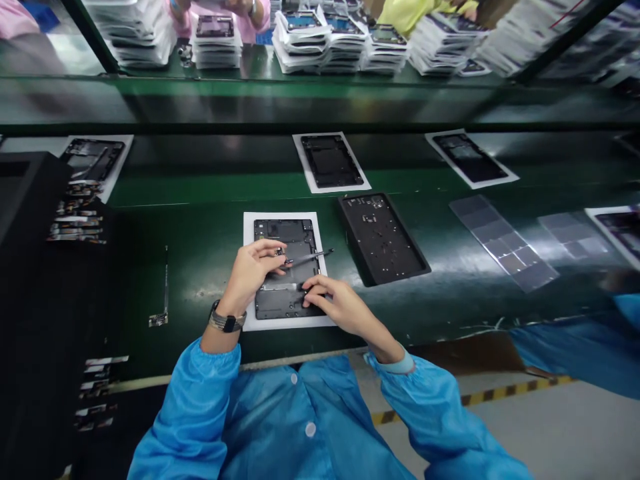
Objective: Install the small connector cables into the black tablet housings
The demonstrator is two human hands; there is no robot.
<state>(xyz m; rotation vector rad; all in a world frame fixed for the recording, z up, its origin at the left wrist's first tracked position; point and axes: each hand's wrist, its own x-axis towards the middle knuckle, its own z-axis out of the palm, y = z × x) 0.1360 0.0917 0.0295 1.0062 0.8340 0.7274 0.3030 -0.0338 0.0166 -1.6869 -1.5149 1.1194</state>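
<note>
A dark tablet housing (287, 307) lies on a white sheet (280, 325) in front of me. Over its upper left part, my left hand (255, 267) pinches a small circuit board with a flex cable (313, 257). The cable's thin strip points right, across the housing's right edge. My right hand (335, 300) is at the housing's lower right, thumb and fingers closed together. Something small and dark shows at those fingertips, but I cannot make out what. Another board with a flex cable (159, 319) lies flat on the green bench, left of the sheet.
A black tray (385, 243) with small parts stands right of the housing. Further housings on sheets (333, 160) lie along the back strip. Clear film sheets (503, 241) lie right. A black box (30, 267) with several flex boards stands left. Co-workers sit beyond stacked housings (215, 50).
</note>
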